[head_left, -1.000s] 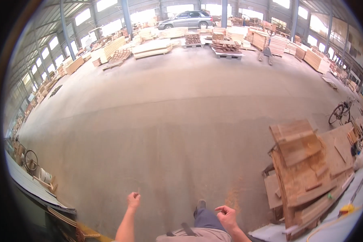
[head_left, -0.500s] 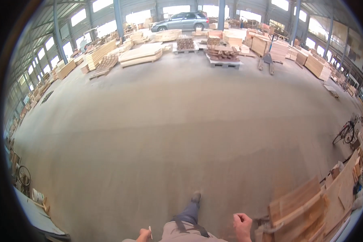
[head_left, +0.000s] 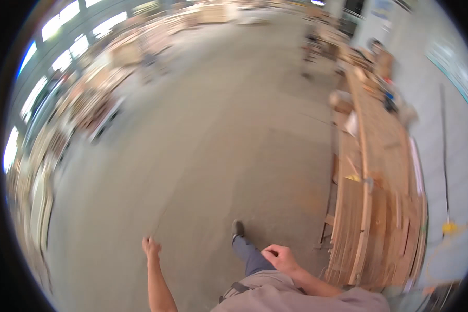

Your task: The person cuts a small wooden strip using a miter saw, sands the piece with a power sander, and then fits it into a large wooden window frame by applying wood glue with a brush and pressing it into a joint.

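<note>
My left hand point(head_left: 151, 247) swings low at the left of my body, blurred, fingers curled; whatever it holds is too smeared to name. My right hand point(head_left: 278, 259) is closed in front of my grey-brown shirt point(head_left: 296, 299), near my trouser leg point(head_left: 246, 256), and its contents are hidden. A dark shoe point(head_left: 238, 227) shows ahead on the concrete floor point(head_left: 208, 156). To the right of my hands, a long stack of boards and panels point(head_left: 385, 218) leans or lies along a pale wall point(head_left: 447, 145).
Blurred timber stacks point(head_left: 119, 57) and a pallet of boards point(head_left: 91, 109) line the left and back, below bright windows. A dark wheeled object point(head_left: 309, 52) stands at the back right. A yellow item point(head_left: 450, 228) is by the right wall.
The view has swung sharply right, so the timber rows now run down the left and the board stack and wall fill the right. My left hand has moved forward from the lower edge.
</note>
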Demonstrator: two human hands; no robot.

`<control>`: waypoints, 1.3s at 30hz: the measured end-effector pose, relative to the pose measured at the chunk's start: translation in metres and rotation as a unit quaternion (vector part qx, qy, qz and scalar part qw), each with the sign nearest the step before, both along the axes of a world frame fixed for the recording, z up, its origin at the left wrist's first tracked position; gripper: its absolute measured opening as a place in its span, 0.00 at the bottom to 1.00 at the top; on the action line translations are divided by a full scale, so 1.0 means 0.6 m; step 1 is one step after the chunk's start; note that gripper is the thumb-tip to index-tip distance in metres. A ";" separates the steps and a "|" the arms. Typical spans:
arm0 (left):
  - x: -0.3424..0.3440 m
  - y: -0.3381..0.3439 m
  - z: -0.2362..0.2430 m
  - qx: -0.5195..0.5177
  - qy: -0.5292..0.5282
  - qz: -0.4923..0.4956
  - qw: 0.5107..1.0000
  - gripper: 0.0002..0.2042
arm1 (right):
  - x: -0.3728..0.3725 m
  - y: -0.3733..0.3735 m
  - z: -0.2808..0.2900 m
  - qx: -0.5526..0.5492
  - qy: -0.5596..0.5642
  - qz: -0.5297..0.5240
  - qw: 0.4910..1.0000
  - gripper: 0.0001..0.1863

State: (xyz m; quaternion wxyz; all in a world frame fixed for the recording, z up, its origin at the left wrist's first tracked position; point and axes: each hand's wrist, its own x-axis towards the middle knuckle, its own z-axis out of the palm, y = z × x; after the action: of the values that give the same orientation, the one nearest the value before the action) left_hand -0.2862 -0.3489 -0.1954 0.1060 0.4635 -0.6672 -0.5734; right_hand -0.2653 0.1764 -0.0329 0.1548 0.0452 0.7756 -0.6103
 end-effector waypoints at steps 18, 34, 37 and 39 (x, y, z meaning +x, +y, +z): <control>-0.713 0.076 -0.235 0.109 -0.343 -0.232 0.904 0.16 | -0.914 0.024 0.008 0.010 0.039 -0.195 0.980 0.10; -2.154 0.607 -0.047 -0.220 -0.024 -0.568 0.793 0.10 | -1.642 0.344 0.034 0.026 0.036 -0.365 0.930 0.10; -2.215 0.757 -0.033 -0.302 -0.044 -0.617 0.725 0.09 | -1.776 0.490 0.037 0.067 0.019 -0.400 0.914 0.10; -2.243 0.761 -0.061 -0.250 -0.121 -0.591 0.757 0.10 | -1.877 0.564 0.042 0.021 0.048 -0.426 0.903 0.09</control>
State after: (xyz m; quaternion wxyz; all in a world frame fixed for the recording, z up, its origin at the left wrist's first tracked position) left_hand -1.6318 0.1078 -0.2320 -0.2242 -0.0006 -0.9353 -0.2737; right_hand -1.3916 0.5146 -0.0077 -0.1584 0.3447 0.7018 -0.6030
